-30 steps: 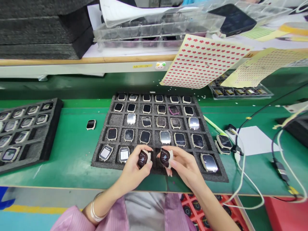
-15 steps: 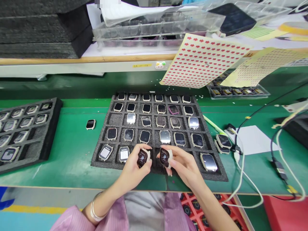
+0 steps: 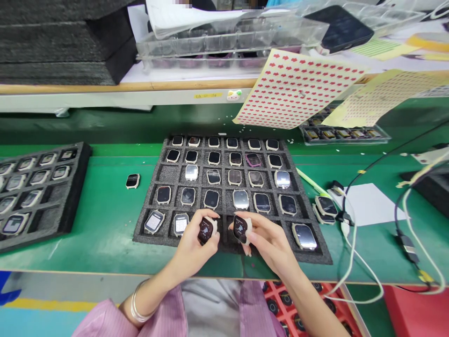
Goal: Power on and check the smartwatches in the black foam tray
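My left hand (image 3: 194,243) is closed on a smartwatch body (image 3: 206,229), tilted up with its dark screen lit. Another pale-cased smartwatch (image 3: 240,228), also with a lit display, is gripped by the fingers of my right hand (image 3: 268,238). Both hands hover over the front row of a black foam tray (image 3: 168,175), whose compartments hold many strapless watches. Next to my left hand lies a watch with a white screen (image 3: 181,225). A watch in the front right compartment (image 3: 304,236) sits right of my right hand.
A second foam tray of watches (image 3: 79,187) stands at the left, with one loose watch (image 3: 132,180) between the trays. At the right are cables (image 3: 351,262), two stacked watches (image 3: 325,208) and white paper (image 3: 372,206). A red-arrow sticker sheet (image 3: 294,89) hangs from the shelf.
My left hand has shifted slightly left and turned its watch a little. My right hand and its watch stay almost still.
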A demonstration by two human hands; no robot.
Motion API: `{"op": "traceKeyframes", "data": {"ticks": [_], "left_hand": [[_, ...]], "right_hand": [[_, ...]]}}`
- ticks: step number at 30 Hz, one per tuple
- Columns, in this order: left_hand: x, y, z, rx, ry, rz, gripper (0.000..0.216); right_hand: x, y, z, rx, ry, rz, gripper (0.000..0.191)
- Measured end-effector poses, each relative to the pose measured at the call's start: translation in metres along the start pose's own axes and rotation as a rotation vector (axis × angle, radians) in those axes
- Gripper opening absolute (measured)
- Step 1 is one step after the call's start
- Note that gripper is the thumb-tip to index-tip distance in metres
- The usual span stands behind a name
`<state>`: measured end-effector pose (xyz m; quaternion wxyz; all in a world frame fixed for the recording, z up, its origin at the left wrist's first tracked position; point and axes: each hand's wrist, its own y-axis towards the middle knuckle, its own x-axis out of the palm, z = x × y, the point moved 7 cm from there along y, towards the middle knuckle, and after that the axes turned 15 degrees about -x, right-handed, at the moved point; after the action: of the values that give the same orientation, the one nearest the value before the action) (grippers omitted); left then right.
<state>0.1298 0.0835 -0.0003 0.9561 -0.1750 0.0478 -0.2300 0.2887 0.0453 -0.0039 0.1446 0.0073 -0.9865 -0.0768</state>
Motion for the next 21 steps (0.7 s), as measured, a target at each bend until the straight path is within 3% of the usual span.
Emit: {"op": "traceKeyframes", "data": {"ticks": [8, 14, 21], "left_hand": [[-0.0003, -0.0022, -0.0017, -0.009, -0.018, -0.003, 0.027], [0.0046, 0.0043, -0.0020, -0.071, -0.205, -0.115, 0.059], [0.0029, 0.0050, -0.0058, -0.165, -0.391, -0.246, 0.032]], "right_hand": [[0.0002, -0.0036, -0.0029, 0.002, -0.010, -0.013, 0.035], [0.0042, -0.0008, -0.0015, 0.025, 0.110, -0.042, 0.039], [-0.0011, -0.0022, 0.0012, 0.035, 0.054, 0.002, 0.038]]}}
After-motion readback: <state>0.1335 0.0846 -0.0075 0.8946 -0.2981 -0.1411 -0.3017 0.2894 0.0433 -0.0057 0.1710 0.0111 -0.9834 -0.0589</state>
